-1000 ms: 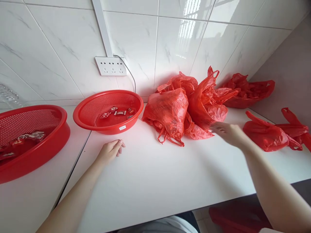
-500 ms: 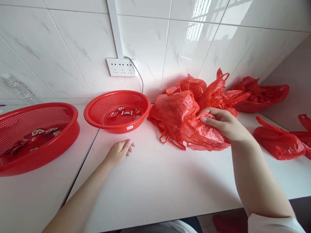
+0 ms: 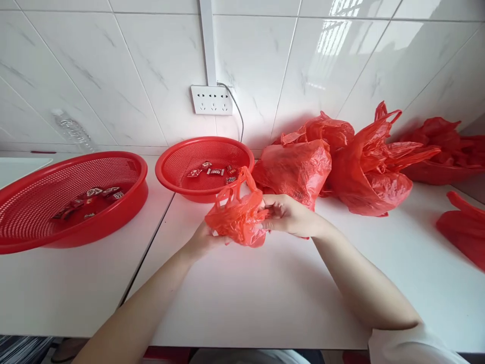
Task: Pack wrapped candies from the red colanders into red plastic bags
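Head view. Both hands held one small red plastic bag (image 3: pixel 238 218) above the middle of the white counter (image 3: pixel 265 293), just in front of the smaller basket. The left hand (image 3: pixel 200 241) cupped the bag from below and on its left side, with the grip curled shut into the crumpled plastic. The right hand (image 3: pixel 290 216) met the bag from its right side, with the fingertips (image 3: pixel 270 201) pinched onto the plastic near the top. One bag handle (image 3: pixel 242 178) stood up as a loop above the bundle. What the bag held could not be told.

Toward the back edge of the counter stood the smaller red basket (image 3: pixel 172 169), round and perforated, with a few small wrapped pieces (image 3: pixel 212 171) on its bottom. A larger red basket (image 3: pixel 136 192) sat nearer the left end, also holding wrapped pieces. A pile of red bags (image 3: pixel 341 162) lay along the back edge to the right of the smaller basket, and more red plastic (image 3: pixel 460 230) lay at the right end. A white wall socket (image 3: pixel 211 99) with a cable was fixed to the tiled wall, and a clear bottle (image 3: pixel 71 130) lay by the wall behind the larger basket.
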`<act>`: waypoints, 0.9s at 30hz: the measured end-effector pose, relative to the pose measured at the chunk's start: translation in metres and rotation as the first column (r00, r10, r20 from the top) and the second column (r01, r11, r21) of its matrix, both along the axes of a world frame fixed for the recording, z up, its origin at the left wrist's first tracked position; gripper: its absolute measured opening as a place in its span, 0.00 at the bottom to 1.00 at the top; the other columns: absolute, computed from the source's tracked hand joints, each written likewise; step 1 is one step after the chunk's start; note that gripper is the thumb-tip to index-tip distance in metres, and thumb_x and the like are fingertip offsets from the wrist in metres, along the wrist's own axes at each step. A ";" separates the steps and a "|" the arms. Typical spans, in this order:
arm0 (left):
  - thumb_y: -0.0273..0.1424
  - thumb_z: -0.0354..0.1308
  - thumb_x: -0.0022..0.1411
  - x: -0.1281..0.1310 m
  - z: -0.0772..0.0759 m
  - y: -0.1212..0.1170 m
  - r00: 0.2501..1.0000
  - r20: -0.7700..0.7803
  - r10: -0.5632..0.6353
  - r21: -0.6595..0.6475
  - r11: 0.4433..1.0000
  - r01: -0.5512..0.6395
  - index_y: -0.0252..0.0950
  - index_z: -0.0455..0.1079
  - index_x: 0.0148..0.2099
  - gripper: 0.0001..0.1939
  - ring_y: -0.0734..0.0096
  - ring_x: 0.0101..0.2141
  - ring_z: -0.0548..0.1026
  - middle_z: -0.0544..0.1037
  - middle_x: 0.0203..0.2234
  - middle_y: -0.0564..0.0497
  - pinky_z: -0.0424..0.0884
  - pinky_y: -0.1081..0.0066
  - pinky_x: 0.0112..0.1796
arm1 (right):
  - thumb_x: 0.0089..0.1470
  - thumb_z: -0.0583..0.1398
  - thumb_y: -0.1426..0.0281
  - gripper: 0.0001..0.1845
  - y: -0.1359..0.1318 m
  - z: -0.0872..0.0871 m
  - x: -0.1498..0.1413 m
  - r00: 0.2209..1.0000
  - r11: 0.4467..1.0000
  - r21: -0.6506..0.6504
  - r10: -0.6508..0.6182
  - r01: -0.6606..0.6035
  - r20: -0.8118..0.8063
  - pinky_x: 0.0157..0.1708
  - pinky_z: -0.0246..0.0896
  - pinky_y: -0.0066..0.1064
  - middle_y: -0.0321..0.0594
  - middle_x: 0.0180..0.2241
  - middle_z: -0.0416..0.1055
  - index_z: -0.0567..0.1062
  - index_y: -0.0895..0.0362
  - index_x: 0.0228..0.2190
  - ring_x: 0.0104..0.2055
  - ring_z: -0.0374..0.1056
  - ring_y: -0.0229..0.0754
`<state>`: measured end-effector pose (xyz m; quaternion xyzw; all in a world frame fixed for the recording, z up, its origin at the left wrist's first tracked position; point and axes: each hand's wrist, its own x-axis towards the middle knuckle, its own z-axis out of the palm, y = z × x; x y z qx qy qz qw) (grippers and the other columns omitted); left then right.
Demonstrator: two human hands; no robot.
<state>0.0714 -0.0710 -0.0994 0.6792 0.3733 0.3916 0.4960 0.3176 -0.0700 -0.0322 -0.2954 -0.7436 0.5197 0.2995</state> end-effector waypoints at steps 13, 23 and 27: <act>0.33 0.62 0.58 -0.012 -0.004 0.010 0.928 0.050 0.370 0.266 0.891 -0.369 0.36 0.71 0.39 0.08 0.66 0.36 0.73 0.75 0.34 0.50 0.71 0.68 0.38 | 0.53 0.61 0.63 0.06 -0.013 0.024 0.063 0.651 0.881 0.444 -0.433 0.160 0.624 0.20 0.53 0.29 0.35 0.24 0.72 0.75 0.51 0.29 0.21 0.64 0.38; 0.28 0.61 0.60 -0.008 -0.008 0.002 0.938 -0.160 0.308 0.721 0.685 -0.102 0.39 0.74 0.42 0.07 0.64 0.40 0.73 0.76 0.38 0.46 0.73 0.65 0.40 | 0.59 0.59 0.63 0.13 -0.045 0.029 0.013 0.925 0.781 0.618 -0.293 0.087 0.240 0.49 0.67 0.40 0.45 0.53 0.70 0.71 0.51 0.46 0.54 0.68 0.50; 0.25 0.60 0.61 -0.007 -0.007 0.002 0.944 -0.182 0.276 0.750 0.660 -0.048 0.40 0.74 0.48 0.13 0.63 0.42 0.74 0.77 0.40 0.46 0.73 0.64 0.42 | 0.50 0.65 0.61 0.39 -0.026 0.009 0.005 0.873 0.816 0.553 -0.385 0.169 0.301 0.48 0.67 0.42 0.48 0.57 0.66 0.59 0.50 0.60 0.56 0.66 0.53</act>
